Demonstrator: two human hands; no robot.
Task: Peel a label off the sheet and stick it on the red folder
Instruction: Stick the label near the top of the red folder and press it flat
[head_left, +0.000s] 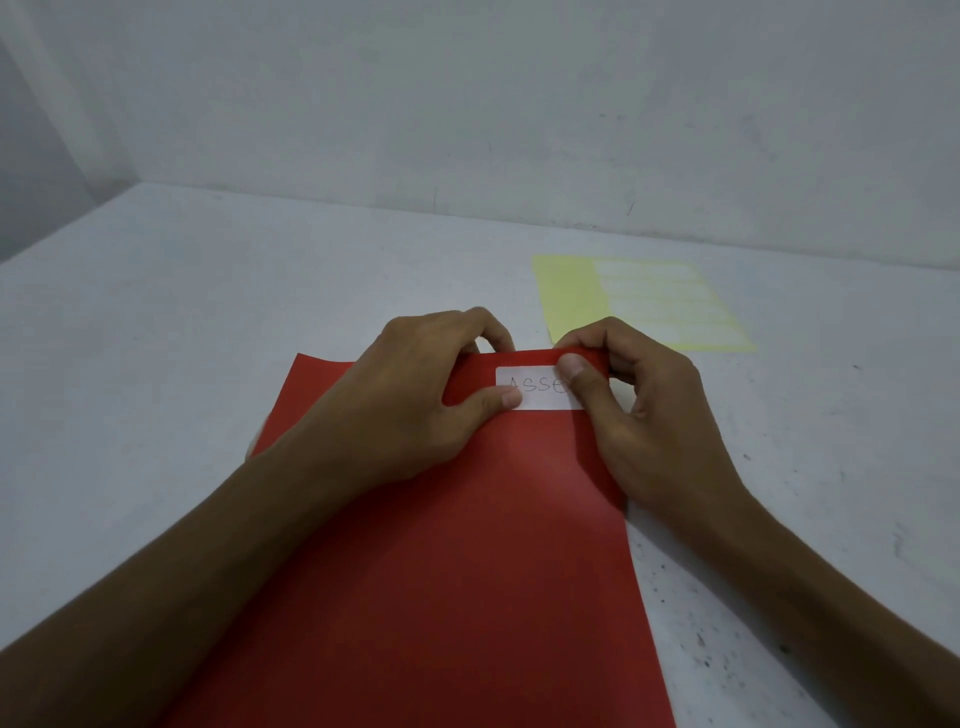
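Pale grey walls meet behind a white, speckled table (218, 322) that fills the view. On it lies the red folder (457, 571), its long side running away from the person and its near end leaving the bottom of the frame. Near the folder's far edge, toward its right corner, sits a white label (537, 388) with handwritten letters reading "ASSE" before the rest is hidden.

The left hand (415, 395) rests on the folder's far part, its thumb tip pressed on the label's lower left corner, while its fingers curl over the folder's far edge, so thumb and fingers are closed on the red sheet. The right hand (649, 410) mirrors it at the folder's far right corner: its thumb lies across the label's right end, covering the last letters, and its fingers wrap behind the edge, pinching folder and label together. The folder's far edge looks slightly lifted or curled between the two hands; whether the label is fully stuck down cannot be told.

Beyond the right hand, just behind its knuckles, lies the yellow label sheet (571, 296) flat on the table, with rows of white labels on its right part and bare yellow backing on its left
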